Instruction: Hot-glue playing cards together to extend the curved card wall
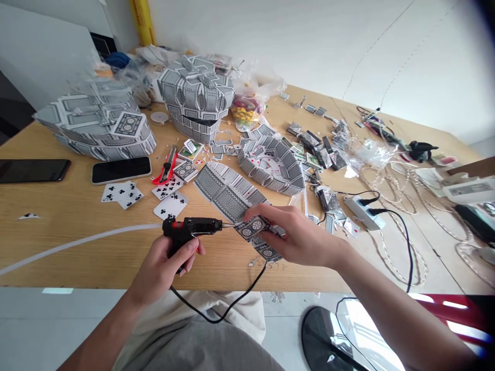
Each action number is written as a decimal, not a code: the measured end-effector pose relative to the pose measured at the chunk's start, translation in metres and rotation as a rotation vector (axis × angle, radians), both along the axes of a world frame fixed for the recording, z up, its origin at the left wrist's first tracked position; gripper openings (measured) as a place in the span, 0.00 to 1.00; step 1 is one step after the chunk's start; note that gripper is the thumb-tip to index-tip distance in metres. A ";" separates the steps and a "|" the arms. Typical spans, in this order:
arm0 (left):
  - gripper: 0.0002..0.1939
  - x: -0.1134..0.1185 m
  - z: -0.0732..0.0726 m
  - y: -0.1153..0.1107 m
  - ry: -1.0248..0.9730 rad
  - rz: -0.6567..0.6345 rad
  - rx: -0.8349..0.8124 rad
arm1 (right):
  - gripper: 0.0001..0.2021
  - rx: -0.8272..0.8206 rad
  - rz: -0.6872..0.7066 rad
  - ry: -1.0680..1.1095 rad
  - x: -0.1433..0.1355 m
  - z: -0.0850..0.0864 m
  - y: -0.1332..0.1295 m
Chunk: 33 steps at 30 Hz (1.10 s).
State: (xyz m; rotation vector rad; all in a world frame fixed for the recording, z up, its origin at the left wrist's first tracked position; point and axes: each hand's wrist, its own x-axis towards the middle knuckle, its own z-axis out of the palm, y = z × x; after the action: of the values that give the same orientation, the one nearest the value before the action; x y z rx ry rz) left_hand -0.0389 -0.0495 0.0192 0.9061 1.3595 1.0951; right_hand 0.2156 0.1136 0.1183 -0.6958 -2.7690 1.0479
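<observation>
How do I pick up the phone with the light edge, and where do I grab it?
I'd pinch both long edges of the phone near its left end, coming from above. It lies flat, and bare table is beside that end.

We look down from a single head camera.
From the wearer's head, our view faces forward and down, near enough that the left hand [168,263] and right hand [299,237] sit close in the lower middle; we catch the lap [204,342] at the bottom edge, the tabletop [77,206] across the middle and the pale wall [309,46] behind it.
</observation>
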 end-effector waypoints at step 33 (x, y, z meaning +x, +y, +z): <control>0.28 0.007 0.005 -0.001 0.112 0.005 -0.058 | 0.22 0.019 -0.009 0.011 -0.002 -0.009 -0.006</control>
State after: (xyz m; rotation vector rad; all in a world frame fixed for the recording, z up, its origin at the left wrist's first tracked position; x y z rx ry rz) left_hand -0.0322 -0.0503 0.0240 0.9338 1.4791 1.0164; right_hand 0.2134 0.1073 0.1096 -0.6971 -2.7605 1.0192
